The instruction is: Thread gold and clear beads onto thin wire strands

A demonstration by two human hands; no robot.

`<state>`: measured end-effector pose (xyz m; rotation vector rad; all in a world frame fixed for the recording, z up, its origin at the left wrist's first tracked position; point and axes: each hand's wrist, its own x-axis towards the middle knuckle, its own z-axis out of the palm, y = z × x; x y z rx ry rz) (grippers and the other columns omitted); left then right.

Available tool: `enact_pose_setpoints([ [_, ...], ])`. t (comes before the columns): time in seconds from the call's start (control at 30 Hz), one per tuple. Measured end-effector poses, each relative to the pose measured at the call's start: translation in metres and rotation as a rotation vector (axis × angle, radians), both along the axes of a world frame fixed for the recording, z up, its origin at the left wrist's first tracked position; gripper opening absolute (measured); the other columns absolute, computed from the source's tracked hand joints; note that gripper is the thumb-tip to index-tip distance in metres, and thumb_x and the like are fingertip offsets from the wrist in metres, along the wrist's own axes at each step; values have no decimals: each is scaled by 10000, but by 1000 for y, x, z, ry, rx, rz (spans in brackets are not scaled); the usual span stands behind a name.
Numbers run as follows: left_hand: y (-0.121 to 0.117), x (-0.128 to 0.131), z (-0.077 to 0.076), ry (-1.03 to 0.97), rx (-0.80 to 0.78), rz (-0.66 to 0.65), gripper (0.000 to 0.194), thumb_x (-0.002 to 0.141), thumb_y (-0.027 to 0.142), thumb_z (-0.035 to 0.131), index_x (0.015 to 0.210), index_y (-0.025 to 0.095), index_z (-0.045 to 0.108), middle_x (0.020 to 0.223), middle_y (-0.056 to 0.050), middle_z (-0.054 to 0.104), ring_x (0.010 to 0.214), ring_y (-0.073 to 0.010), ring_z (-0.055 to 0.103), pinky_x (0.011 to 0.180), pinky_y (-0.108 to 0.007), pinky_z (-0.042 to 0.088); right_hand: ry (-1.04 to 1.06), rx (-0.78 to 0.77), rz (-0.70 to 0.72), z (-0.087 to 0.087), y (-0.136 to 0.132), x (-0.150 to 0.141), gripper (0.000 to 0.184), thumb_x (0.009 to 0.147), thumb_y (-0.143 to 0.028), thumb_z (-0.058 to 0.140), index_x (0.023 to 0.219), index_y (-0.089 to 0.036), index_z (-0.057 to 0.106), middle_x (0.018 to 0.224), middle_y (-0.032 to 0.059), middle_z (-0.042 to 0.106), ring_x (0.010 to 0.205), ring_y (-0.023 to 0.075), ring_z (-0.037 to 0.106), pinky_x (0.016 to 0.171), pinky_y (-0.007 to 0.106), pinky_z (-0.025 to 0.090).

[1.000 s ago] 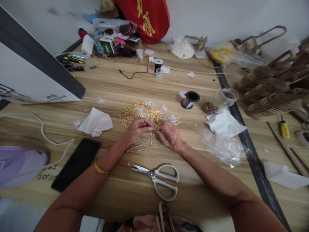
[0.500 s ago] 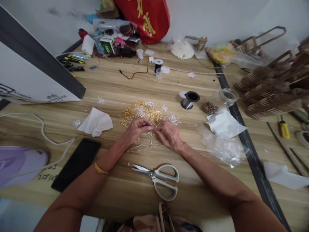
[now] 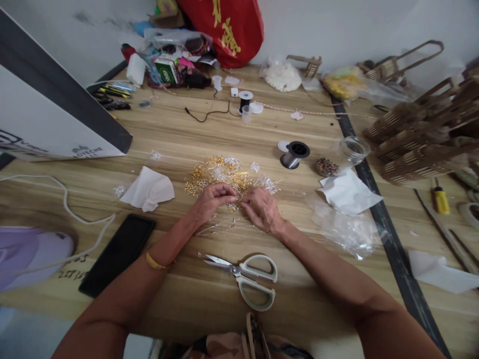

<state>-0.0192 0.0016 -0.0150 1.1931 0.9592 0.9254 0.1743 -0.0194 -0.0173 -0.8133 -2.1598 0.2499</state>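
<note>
My left hand (image 3: 213,200) and my right hand (image 3: 262,209) face each other at the near edge of a pile of small gold and silver jewelry findings (image 3: 215,172). Thumb and fingers of each hand are pinched together, with fingertips a short gap apart. What they pinch is too small to make out. Thin silver chains (image 3: 224,228) lie on the table just below the hands, partly hidden by the right one. Closer to my body, scissors (image 3: 241,279) with pale handles rest with blades slightly apart, pointing left.
A wire spool (image 3: 295,154) stands beyond my right hand, near a bag of dark beads (image 3: 327,167). Crumpled plastic bags (image 3: 348,227) and white paper (image 3: 350,192) lie right. To the left are a white cloth (image 3: 148,189), a black phone (image 3: 118,254) and a large box (image 3: 56,109).
</note>
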Motion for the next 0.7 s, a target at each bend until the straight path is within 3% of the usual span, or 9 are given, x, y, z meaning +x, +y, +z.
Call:
enact_pose_setpoints([
  [0.7,0,0,1,-26,-15,2,180,627,257,776,720,148,667,700,-2,647,663,-103,562,665,-227,446,17,-1,4,-2,1,1,52,894,-198,500,936,-194,531,830,55,602,776,174,528,727,338,438],
])
